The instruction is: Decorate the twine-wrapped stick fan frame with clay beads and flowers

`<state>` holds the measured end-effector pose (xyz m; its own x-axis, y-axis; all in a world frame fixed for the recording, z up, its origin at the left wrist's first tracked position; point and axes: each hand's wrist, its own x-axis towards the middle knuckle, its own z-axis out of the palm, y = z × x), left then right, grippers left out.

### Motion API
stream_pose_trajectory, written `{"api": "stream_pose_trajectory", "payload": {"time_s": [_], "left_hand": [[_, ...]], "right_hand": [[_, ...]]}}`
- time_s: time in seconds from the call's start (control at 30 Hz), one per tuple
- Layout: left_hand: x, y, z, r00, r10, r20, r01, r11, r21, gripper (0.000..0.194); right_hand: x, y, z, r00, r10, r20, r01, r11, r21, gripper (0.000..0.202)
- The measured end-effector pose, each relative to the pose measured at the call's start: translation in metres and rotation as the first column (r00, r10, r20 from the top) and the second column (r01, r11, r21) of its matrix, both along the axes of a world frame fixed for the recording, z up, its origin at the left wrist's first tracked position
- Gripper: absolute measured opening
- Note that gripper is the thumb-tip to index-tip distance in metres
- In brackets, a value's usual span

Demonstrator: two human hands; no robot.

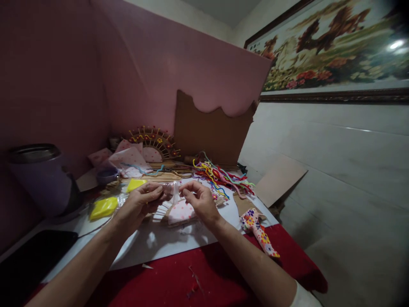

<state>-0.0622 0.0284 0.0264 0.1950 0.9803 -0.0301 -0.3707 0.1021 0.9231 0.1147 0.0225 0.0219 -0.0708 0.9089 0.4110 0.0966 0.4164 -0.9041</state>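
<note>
A small clear plastic bag (174, 190) is stretched between my two hands above the table. My left hand (147, 198) is closed around one end, its thumb on top. From the other side my right hand (203, 204) pinches the bag's edge between thumb and fingertips. What the bag contains is too small and dim to make out. Just below lies a half-round cardboard piece with pink dotted cloth (181, 212) and light sticks fanning out from it, partly covered by my hands.
Loose coloured pipe cleaners (217, 175) lie behind my right hand. Yellow packets (104, 208) are at left, near a purple container (41, 183) and a black flat device (38, 251). A decorated fan (159, 140) and brown cardboard (211, 134) stand behind. A flower-patterned object (260, 233) lies right.
</note>
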Motion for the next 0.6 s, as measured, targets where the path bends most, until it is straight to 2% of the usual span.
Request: {"api": "stream_pose_trajectory", "payload": {"time_s": [0.1,0.27,0.47,0.6], "left_hand": [[0.002,-0.002,0.000,1.000,0.008,-0.011,-0.008,0.999,-0.036,0.024],[0.005,-0.002,-0.002,0.998,-0.062,-0.027,0.061,0.998,-0.020,0.023],[0.009,-0.002,-0.007,0.999,-0.031,-0.008,0.031,0.999,-0.020,0.023],[0.012,-0.002,-0.010,0.995,-0.055,-0.089,0.058,0.998,0.034,0.023]], "right_hand": [[0.001,-0.001,-0.006,0.999,0.018,0.032,-0.019,1.000,0.022,0.011],[0.002,-0.002,-0.015,1.000,0.014,0.028,-0.013,1.000,-0.021,0.014],[0.001,-0.006,-0.020,0.996,-0.012,0.090,0.017,0.998,-0.056,0.013],[0.001,-0.009,-0.021,0.987,-0.051,0.153,0.056,0.998,-0.031,0.007]]}}
